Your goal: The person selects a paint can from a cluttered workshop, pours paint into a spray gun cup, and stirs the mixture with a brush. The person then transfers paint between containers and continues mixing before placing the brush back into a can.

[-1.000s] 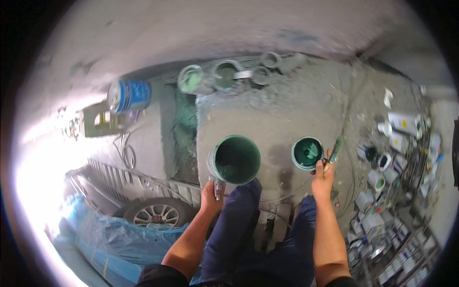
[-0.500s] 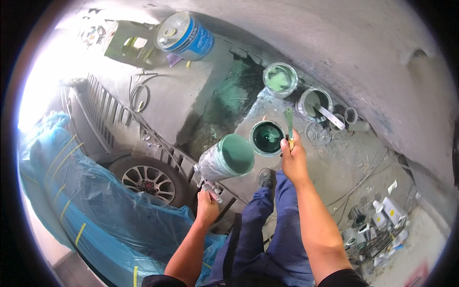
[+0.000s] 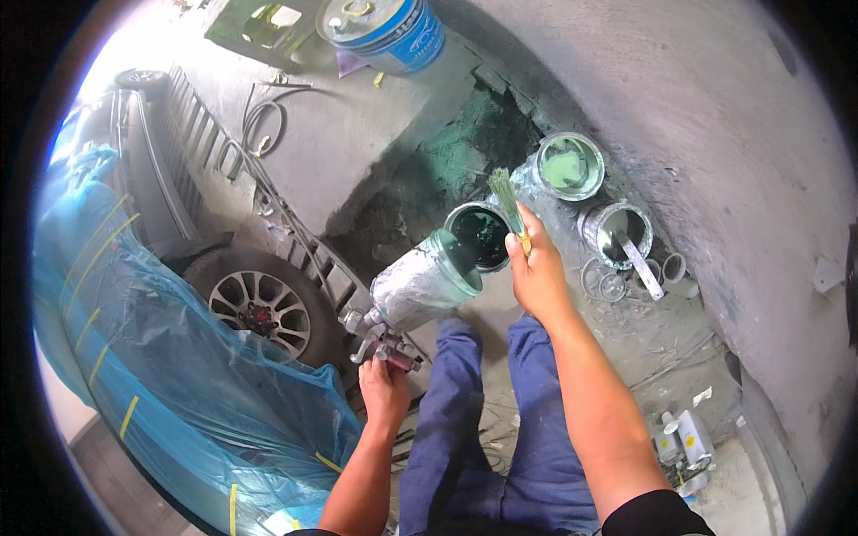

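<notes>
In the head view, a spray gun (image 3: 384, 347) clamped in the left hand (image 3: 384, 393), its silver cup (image 3: 413, 288) tilted toward a dark green paint can (image 3: 463, 211), a brush (image 3: 510, 205) gripped by the right hand (image 3: 541, 275) just beside the can.

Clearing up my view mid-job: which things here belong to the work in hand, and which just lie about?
In use:
Left hand: spray gun, its silvery cup
Right hand: brush and, apparently, dark-green paint can

Lying about, seemingly:
Blue-banded drum
Light-green paint can
White containers
</notes>
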### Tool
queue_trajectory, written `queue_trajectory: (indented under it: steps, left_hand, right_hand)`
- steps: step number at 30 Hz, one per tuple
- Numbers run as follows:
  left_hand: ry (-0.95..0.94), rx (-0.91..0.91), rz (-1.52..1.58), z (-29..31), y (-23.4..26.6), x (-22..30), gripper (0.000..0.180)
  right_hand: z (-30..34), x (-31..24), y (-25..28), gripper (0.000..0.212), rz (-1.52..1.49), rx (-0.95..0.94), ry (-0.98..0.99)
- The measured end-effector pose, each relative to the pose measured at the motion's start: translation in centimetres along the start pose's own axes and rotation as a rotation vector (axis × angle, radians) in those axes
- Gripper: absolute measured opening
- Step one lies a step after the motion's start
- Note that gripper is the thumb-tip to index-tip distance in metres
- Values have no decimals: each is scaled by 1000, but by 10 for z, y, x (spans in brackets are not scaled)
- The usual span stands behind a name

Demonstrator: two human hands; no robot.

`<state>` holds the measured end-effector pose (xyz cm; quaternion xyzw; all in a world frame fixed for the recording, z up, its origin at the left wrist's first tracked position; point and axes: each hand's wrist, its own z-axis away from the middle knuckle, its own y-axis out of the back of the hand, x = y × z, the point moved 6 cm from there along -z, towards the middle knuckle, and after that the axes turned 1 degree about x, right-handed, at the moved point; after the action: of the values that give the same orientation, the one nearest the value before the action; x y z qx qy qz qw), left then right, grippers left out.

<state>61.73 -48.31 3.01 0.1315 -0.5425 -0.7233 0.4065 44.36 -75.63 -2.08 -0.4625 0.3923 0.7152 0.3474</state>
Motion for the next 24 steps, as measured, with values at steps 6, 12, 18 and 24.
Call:
queue_trajectory:
  steps: [6, 12, 18, 24]
  left_hand:
    - [25, -29, 73, -13, -1, -19, 20]
    - [24, -115, 350, -41, -11, -55, 14]
    - [190, -300, 591, -90, -23, -62, 15]
    - [161, -270, 925, -139, -25, -23, 16]
  right_hand:
    - [-12, 2, -28, 43, -11, -11, -75]
    - [-16, 12, -56, 47, 23, 39, -84]
    - [-16, 19, -79, 46, -94, 12, -239]
    - [-11, 14, -97, 47, -222, 15, -306]
